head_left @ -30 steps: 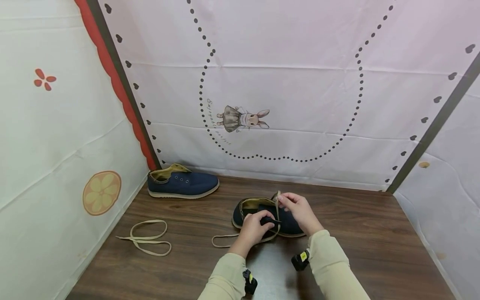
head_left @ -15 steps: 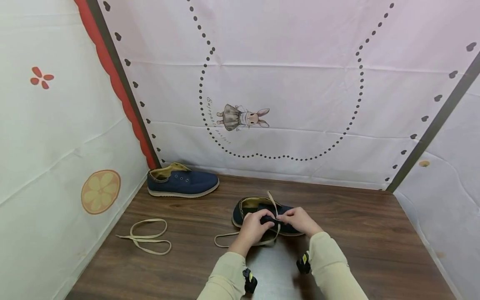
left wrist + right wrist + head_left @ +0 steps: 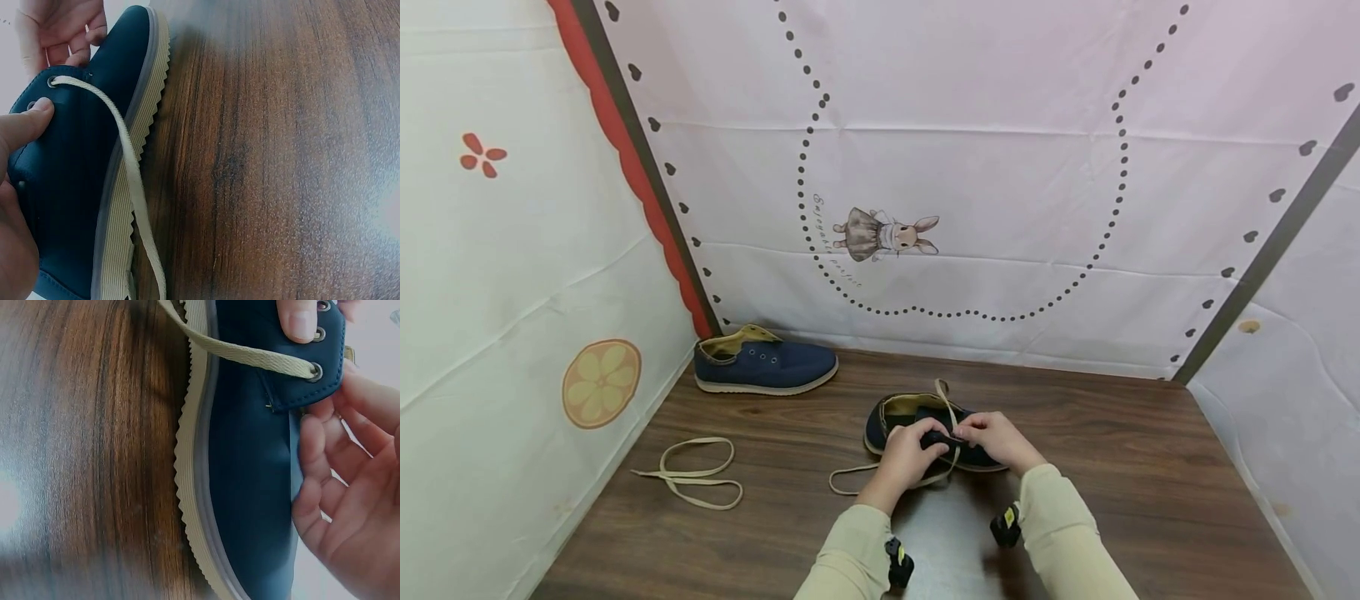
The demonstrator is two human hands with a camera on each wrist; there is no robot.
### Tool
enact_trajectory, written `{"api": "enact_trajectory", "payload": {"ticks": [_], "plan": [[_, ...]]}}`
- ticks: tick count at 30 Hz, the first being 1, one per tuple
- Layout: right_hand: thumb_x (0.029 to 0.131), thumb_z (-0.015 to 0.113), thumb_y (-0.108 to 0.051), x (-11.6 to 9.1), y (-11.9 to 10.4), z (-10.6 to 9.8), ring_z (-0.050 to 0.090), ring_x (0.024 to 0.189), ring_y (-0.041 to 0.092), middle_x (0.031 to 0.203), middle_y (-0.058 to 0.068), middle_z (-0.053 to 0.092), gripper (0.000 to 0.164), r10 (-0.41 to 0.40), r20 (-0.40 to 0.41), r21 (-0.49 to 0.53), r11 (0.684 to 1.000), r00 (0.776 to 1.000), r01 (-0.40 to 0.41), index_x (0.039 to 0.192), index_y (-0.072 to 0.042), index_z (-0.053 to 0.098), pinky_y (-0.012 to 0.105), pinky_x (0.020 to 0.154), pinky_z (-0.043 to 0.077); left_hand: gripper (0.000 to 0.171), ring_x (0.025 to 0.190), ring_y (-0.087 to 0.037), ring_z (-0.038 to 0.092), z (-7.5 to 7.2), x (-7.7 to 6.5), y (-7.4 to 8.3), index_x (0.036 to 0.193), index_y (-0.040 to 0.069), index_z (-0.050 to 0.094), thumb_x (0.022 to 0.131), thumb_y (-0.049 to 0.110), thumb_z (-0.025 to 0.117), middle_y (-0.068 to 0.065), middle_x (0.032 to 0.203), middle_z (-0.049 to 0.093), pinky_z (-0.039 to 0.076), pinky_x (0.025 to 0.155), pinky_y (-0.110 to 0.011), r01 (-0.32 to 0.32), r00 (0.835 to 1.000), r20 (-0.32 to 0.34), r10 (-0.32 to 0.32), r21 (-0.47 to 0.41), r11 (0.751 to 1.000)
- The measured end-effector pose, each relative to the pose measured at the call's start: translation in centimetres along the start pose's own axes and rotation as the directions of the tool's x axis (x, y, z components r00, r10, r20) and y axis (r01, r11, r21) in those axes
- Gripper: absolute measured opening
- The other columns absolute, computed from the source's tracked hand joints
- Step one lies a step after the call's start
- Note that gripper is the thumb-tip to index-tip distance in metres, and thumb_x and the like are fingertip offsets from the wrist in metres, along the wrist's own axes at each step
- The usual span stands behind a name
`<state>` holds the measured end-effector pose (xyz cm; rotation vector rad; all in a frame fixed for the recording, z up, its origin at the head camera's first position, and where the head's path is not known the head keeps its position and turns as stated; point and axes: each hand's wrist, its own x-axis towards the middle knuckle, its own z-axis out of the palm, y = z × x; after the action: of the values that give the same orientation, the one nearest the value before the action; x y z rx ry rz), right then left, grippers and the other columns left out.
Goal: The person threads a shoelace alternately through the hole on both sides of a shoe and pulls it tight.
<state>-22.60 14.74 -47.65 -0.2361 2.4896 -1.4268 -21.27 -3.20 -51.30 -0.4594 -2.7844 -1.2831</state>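
A navy canvas shoe [image 3: 874, 428] with a cream sole lies on its base on the wooden table, toe to the right. My left hand [image 3: 906, 457] grips its near eyelet flap, thumb on the outside beside the eyelets in the left wrist view. One cream shoelace [image 3: 253, 356] runs through the eyelet closest to the toe and trails down over the sole. My right hand [image 3: 997, 437] pinches the lace at the flap's inner edge, its other fingers curled by the shoe's upper. A stretch of lace sticks up above the shoe; the pinched part is mostly hidden.
Another navy shoe [image 3: 775, 371], unlaced, stands at the back left by the fabric wall [image 3: 1000, 250]. A second cream shoelace [image 3: 700, 483] lies looped on the table [image 3: 1150, 500] to the left.
My right hand has come down from above the shoe, where it held the lace up, to the flap's edge. The upper stretch of lace now hangs free. My left hand has stayed put.
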Motion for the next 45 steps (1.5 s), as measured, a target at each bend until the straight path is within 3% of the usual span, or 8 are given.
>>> {"api": "enact_trajectory", "payload": {"ticks": [6, 16, 23, 30, 36, 38, 41, 45], "plan": [[0.093, 0.057, -0.019, 0.2, -0.6, 0.0, 0.055, 0.078, 0.018, 0.081, 0.002, 0.062, 0.023, 0.038, -0.078, 0.181, 0.983, 0.996, -0.024, 0.096, 0.001, 0.067, 0.034, 0.069, 0.043, 0.009, 0.092, -0.024, 0.051, 0.0, 0.1, 0.1, 0.09, 0.025, 0.064, 0.083, 0.025, 0.07, 0.009, 0.09, 0.066, 0.04, 0.081, -0.039, -0.003, 1.0, -0.011, 0.003, 0.006, 1.0], [0.092, 0.058, -0.027, 0.5, -1.2, -0.3, 0.056, 0.084, 0.017, 0.086, 0.002, 0.062, 0.032, -0.011, -0.083, 0.303, 0.952, 0.996, 0.036, 0.103, 0.002, 0.063, 0.034, 0.077, 0.044, 0.009, 0.093, -0.025, 0.051, 0.0, 0.2, 0.1, 0.091, 0.024, 0.064, 0.083, 0.024, 0.069, 0.009, 0.09, 0.066, 0.04, 0.082, -0.04, -0.011, 1.0, -0.006, 0.011, 0.003, 1.0], [0.092, 0.059, -0.022, -0.2, -1.9, -1.0, 0.057, 0.09, 0.016, 0.091, 0.002, 0.061, 0.034, -0.124, -0.055, 0.558, 0.819, 0.991, 0.134, 0.112, 0.006, 0.053, 0.035, 0.083, 0.041, 0.009, 0.095, -0.025, 0.05, 0.0, 0.2, 0.1, 0.092, 0.025, 0.064, 0.084, 0.025, 0.069, 0.01, 0.089, 0.066, 0.039, 0.083, -0.04, -0.005, 1.0, 0.009, 0.005, -0.011, 1.0], [0.093, 0.058, -0.017, -0.7, -4.3, -2.4, 0.059, 0.081, 0.012, 0.083, -0.002, 0.061, 0.045, -0.217, -0.152, 0.626, 0.734, 0.964, 0.263, 0.126, 0.011, 0.045, 0.031, 0.082, 0.044, 0.009, 0.09, -0.024, 0.05, -0.1, 0.2, 0.1, 0.09, 0.025, 0.064, 0.083, 0.025, 0.07, 0.009, 0.088, 0.066, 0.04, 0.078, -0.038, -0.012, 1.0, 0.003, 0.012, -0.011, 1.0], [0.095, 0.054, -0.013, -1.0, -6.4, -3.5, 0.06, 0.08, 0.012, 0.078, -0.002, 0.063, 0.021, -0.26, -0.262, 0.647, 0.667, 0.929, 0.369, 0.113, -0.006, 0.06, 0.026, 0.078, 0.041, 0.01, 0.092, -0.026, 0.05, 0.0, 0.2, 0.0, 0.09, 0.026, 0.063, 0.083, 0.025, 0.07, 0.009, 0.088, 0.066, 0.04, 0.078, -0.039, 0.0, 1.0, 0.006, 0.0, -0.019, 1.0], [0.095, 0.054, -0.016, -1.0, -6.6, -3.6, 0.06, 0.08, 0.013, 0.076, -0.002, 0.063, 0.018, -0.258, -0.287, 0.625, 0.68, 0.922, 0.385, 0.109, -0.007, 0.063, 0.026, 0.075, 0.04, 0.01, 0.093, -0.026, 0.05, 0.0, 0.1, 0.0, 0.09, 0.027, 0.063, 0.083, 0.025, 0.07, 0.009, 0.087, 0.065, 0.04, 0.078, -0.04, 0.004, 1.0, 0.009, -0.004, -0.021, 1.0], [0.094, 0.056, -0.023, -0.7, -6.2, -3.4, 0.058, 0.081, 0.012, 0.076, -0.004, 0.064, 0.03, -0.231, -0.299, 0.558, 0.745, 0.926, 0.365, 0.109, 0.003, 0.061, 0.026, 0.076, 0.041, 0.01, 0.095, -0.027, 0.05, 0.0, 0.1, 0.0, 0.09, 0.027, 0.063, 0.083, 0.024, 0.07, 0.009, 0.089, 0.065, 0.04, 0.08, -0.041, 0.009, 1.0, 0.019, -0.009, -0.03, 0.999], [0.093, 0.058, -0.025, -0.4, -4.4, -2.5, 0.058, 0.082, 0.013, 0.076, -0.004, 0.064, 0.04, -0.172, -0.207, 0.473, 0.844, 0.963, 0.253, 0.112, 0.01, 0.056, 0.03, 0.079, 0.044, 0.01, 0.101, -0.028, 0.049, -0.4, 0.0, -0.1, 0.094, 0.026, 0.064, 0.085, 0.027, 0.068, 0.007, 0.096, 0.065, 0.039, 0.084, -0.043, 0.013, 0.998, 0.059, -0.009, -0.077, 0.997]]}}
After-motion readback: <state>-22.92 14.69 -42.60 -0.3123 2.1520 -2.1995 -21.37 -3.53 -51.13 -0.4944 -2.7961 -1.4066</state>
